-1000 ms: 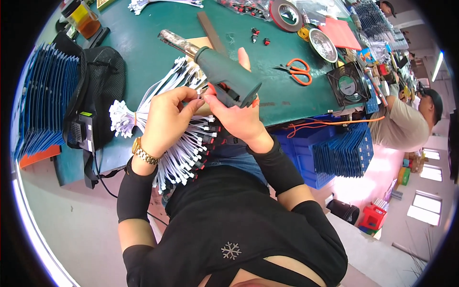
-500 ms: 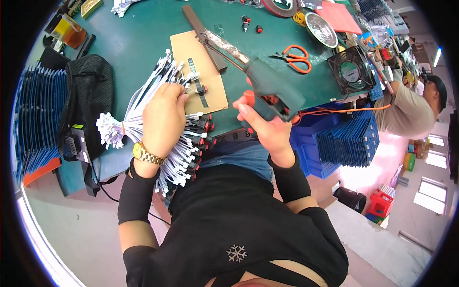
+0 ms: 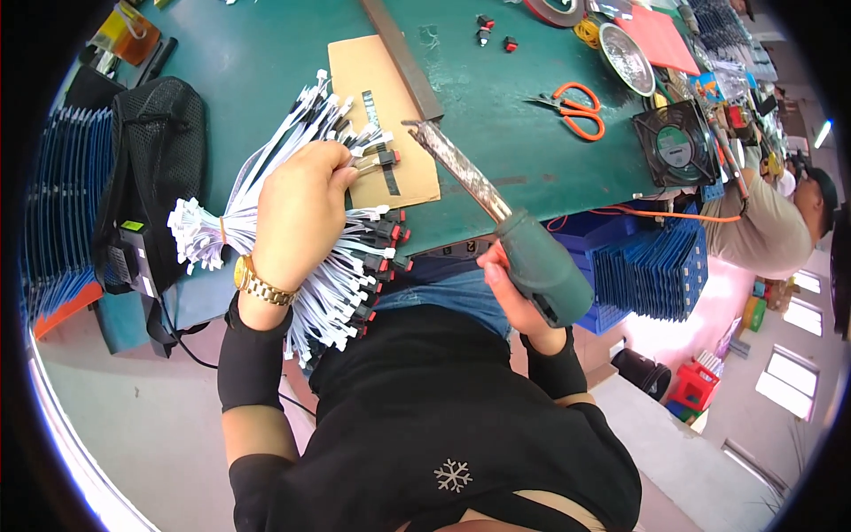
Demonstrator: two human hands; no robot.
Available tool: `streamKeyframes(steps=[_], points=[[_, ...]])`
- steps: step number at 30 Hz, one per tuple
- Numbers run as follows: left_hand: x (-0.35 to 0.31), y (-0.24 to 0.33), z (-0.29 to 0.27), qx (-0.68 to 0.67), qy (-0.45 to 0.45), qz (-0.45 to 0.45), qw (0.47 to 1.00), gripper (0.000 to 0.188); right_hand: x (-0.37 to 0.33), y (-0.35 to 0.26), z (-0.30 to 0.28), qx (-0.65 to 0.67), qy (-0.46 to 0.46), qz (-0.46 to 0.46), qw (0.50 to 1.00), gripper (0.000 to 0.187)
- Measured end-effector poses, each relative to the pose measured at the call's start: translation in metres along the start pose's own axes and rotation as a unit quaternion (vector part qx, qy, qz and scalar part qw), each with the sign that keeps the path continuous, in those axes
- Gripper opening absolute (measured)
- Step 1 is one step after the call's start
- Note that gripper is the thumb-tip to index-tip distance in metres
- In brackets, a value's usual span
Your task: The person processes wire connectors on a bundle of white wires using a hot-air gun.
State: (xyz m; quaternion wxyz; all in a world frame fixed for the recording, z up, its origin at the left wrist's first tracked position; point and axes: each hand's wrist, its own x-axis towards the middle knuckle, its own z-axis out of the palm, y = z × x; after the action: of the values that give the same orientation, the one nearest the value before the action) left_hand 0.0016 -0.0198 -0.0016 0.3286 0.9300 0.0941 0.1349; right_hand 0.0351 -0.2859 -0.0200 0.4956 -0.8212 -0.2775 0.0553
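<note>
My left hand (image 3: pixel 306 208) is closed in a pinch at the front end of a white cable, where a small black and red switch (image 3: pixel 388 158) with bare terminals sticks out past the fingertips. Beneath that hand fans a bundle of white cables (image 3: pixel 324 306), tied at its left by an orange band, with black and red switches on many ends. My right hand (image 3: pixel 521 306) is wrapped round the grip of a green soldering gun (image 3: pixel 545 270). Its long scorched metal barrel points up and left, the tip apart from the held switch. A cardboard sheet (image 3: pixel 417 173) lies under the cable ends.
A brown bar (image 3: pixel 403 62) lies across the cardboard. Orange-handled scissors (image 3: pixel 576 111), loose switches (image 3: pixel 485 31), a metal bowl (image 3: pixel 626 59) and a black fan (image 3: pixel 675 142) are on the green table. Left stands a black mesh bag (image 3: pixel 160 168); right, a blue bin (image 3: pixel 607 315) and another person (image 3: pixel 771 208).
The soldering gun in my right hand has moved right and toward me, its tip now off the brown bar. My left hand stays pinched by the switch. The view has shifted slightly.
</note>
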Motion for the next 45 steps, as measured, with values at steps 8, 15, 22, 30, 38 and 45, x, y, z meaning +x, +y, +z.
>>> streamKeyframes(steps=[8, 15, 22, 30, 38, 45], points=[[0.001, 0.000, -0.001, 0.004, 0.002, -0.002, 1.000, 0.007, -0.005, -0.004, 0.001, -0.113, -0.023, -0.138, 0.984, 0.025], [0.000, -0.001, 0.001, -0.001, 0.007, -0.010, 1.000, 0.007, -0.003, -0.009, 0.007, -0.139, -0.004, -0.170, 0.975, 0.022], [0.000, -0.001, 0.001, 0.011, 0.006, -0.001, 1.000, 0.008, -0.001, -0.011, 0.015, -0.136, 0.018, -0.176, 0.975, 0.023], [-0.001, -0.003, 0.002, 0.001, 0.012, -0.002, 1.000, 0.008, 0.002, -0.009, 0.010, -0.112, -0.030, -0.179, 0.977, 0.028], [0.000, -0.002, 0.004, 0.002, 0.020, 0.004, 1.000, 0.009, 0.001, 0.001, 0.014, -0.122, -0.006, -0.199, 0.972, 0.022], [-0.001, -0.002, 0.003, -0.005, 0.018, -0.001, 1.000, 0.008, -0.028, 0.017, 0.012, -0.137, 0.003, -0.016, 0.990, 0.021]])
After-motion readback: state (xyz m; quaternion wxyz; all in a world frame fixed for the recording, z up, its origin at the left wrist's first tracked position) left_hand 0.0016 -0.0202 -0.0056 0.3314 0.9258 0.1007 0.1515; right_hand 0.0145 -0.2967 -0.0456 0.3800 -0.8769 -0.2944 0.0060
